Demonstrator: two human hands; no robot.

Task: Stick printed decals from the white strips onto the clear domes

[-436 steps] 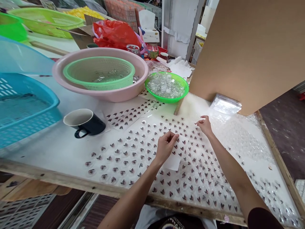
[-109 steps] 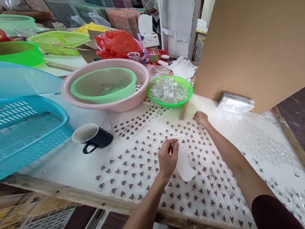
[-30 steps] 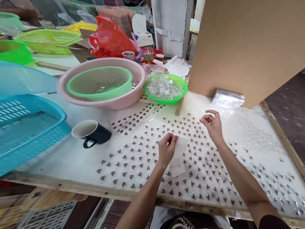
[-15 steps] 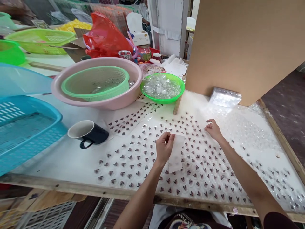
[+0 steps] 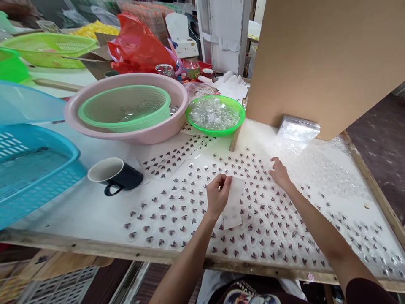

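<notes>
Apparently well along: dark-marked discs [image 5: 172, 207] crowd the tabletop [image 5: 72, 207]; plain discs [image 5: 338, 171] at three o'clock look undone. Left hand [image 5: 217, 195] pinches white strip [image 5: 233, 204], five o'clock; right hand [image 5: 281, 174] nearer three, grip contents unclear.

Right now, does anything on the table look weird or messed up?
One thing, maybe: a little brownish scrap lies alone on the right side of the white table, near the clear plastic pieces. It looks odd because it matches neither those nor the small dark prints.
</notes>
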